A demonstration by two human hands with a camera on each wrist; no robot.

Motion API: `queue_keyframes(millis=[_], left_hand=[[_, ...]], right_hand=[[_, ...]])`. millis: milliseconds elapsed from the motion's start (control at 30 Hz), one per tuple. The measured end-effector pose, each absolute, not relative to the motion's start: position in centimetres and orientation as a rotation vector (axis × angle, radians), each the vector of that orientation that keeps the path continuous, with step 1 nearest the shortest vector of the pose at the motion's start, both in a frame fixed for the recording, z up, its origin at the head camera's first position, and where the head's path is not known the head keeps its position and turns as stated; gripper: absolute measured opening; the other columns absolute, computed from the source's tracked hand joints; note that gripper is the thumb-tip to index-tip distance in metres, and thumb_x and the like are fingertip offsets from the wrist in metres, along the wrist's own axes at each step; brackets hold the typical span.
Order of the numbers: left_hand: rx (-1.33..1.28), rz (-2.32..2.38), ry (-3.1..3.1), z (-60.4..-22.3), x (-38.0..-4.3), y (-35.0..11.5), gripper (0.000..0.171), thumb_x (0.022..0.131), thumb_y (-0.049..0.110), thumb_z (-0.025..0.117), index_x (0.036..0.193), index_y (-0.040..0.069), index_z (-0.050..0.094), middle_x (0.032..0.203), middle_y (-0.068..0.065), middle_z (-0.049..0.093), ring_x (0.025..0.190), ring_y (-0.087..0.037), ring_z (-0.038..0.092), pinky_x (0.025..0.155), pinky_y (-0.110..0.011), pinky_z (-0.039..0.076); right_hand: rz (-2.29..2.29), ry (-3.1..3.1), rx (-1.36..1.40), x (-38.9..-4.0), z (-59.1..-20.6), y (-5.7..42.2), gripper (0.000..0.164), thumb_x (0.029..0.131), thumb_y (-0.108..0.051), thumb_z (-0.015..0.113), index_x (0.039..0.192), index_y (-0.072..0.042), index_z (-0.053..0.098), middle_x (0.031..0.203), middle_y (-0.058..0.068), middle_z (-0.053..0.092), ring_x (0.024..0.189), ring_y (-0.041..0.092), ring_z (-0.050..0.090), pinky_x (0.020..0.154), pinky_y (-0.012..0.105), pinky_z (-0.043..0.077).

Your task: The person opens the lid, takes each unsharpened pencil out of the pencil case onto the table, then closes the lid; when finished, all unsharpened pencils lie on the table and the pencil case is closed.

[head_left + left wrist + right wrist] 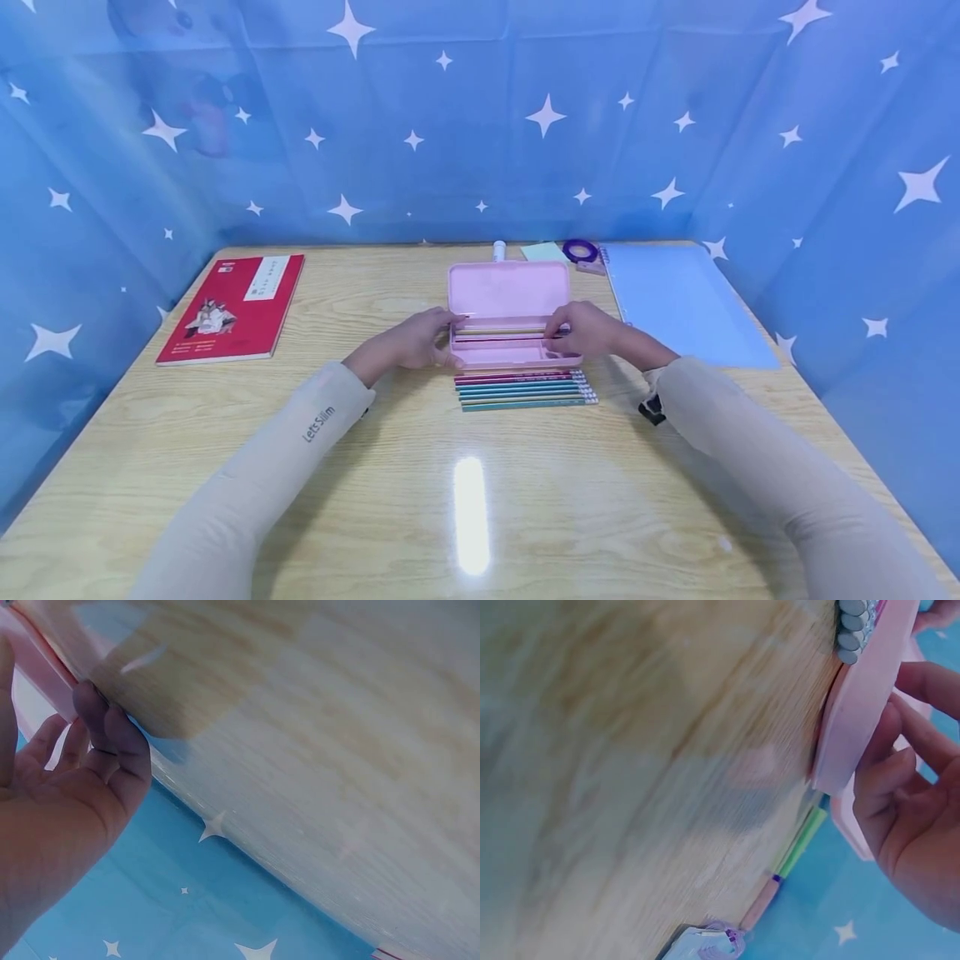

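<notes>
The pink pencil case (510,289) lies with its lid raised toward the back. Inside it, a yellow pencil (498,332) and a red one run lengthwise. My left hand (420,337) grips the case's left end, thumb near the front corner and fingers at the back; the left wrist view shows its fingertips curled at the pink edge. Over the right end bends my right hand (588,329), its fingers dipping inside at the yellow pencil's end; the case wall (862,712) hides their tips in the right wrist view. Several pencils (517,392) lie in a row before the case.
A red book (232,310) lies at the back left. On the right is a pale blue spiral notebook (682,304). Behind the case stand a white tube (499,251), green sticky notes (545,252), purple tape (580,250) and a pinkish block (591,267). A starry blue curtain (450,125) borders the table.
</notes>
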State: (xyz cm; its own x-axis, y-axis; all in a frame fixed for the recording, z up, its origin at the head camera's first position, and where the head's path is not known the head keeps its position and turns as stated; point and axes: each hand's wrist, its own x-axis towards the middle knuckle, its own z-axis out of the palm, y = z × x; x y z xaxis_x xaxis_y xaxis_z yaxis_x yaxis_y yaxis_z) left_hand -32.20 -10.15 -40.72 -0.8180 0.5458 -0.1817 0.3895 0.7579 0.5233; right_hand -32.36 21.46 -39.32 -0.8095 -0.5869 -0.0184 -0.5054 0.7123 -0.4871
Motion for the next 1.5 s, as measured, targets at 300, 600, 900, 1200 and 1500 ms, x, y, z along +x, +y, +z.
queue_keyframes(millis=[300, 600, 900, 1200, 1500], left_hand=[[0.711, 0.681, 2.623, -40.8, -32.2, -10.2, 0.099, 0.076, 0.051, 0.078, 0.155, 0.013, 0.033, 0.159, -0.012, 0.03, 0.148, -0.031, 0.025, 0.121, -0.044, 0.021], [0.704, 0.68, 2.629, -40.6, -32.1, -10.2, 0.098, 0.076, 0.05, 0.078, 0.155, 0.012, 0.033, 0.158, -0.013, 0.032, 0.147, -0.03, 0.026, 0.121, -0.044, 0.023], [0.701, 0.703, 2.615, -40.4, -32.0, -10.1, 0.097, 0.077, 0.048, 0.079, 0.155, 0.013, 0.034, 0.158, -0.012, 0.033, 0.147, -0.03, 0.027, 0.121, -0.043, 0.023], [0.736, 0.687, 2.624, -40.7, -32.1, -10.0, 0.093, 0.078, 0.047, 0.079, 0.153, 0.012, 0.037, 0.155, -0.012, 0.036, 0.146, -0.03, 0.029, 0.121, -0.043, 0.023], [0.724, 0.696, 2.619, -40.6, -32.0, -10.1, 0.092, 0.078, 0.047, 0.08, 0.153, 0.013, 0.038, 0.156, -0.012, 0.035, 0.146, -0.03, 0.028, 0.12, -0.044, 0.023]], right_hand=[[-0.68, 2.726, -0.853, -32.5, -39.5, 21.4, 0.007, 0.088, -0.008, 0.074, 0.094, -0.007, 0.077, 0.1, 0.008, 0.069, 0.092, 0.024, 0.06, 0.084, 0.041, 0.052], [-0.616, 2.715, -0.999, -33.0, -40.0, 20.8, 0.004, 0.088, -0.007, 0.07, 0.084, -0.006, 0.07, 0.074, 0.001, 0.06, 0.067, 0.015, 0.052, 0.062, 0.03, 0.045], [-0.547, 2.735, -0.938, -33.0, -39.9, 20.4, 0.008, 0.093, -0.009, 0.064, 0.085, -0.006, 0.066, 0.074, 0.002, 0.057, 0.064, 0.014, 0.051, 0.061, 0.029, 0.044], [-0.683, 2.711, -0.796, -33.1, -39.8, 21.1, 0.009, 0.088, -0.01, 0.073, 0.088, -0.006, 0.065, 0.081, 0.003, 0.062, 0.074, 0.017, 0.055, 0.07, 0.032, 0.048], [-0.851, 2.723, -0.859, -32.9, -39.8, 22.0, 0.005, 0.086, -0.007, 0.077, 0.087, -0.007, 0.072, 0.081, -0.001, 0.067, 0.079, 0.019, 0.057, 0.072, 0.035, 0.05]])
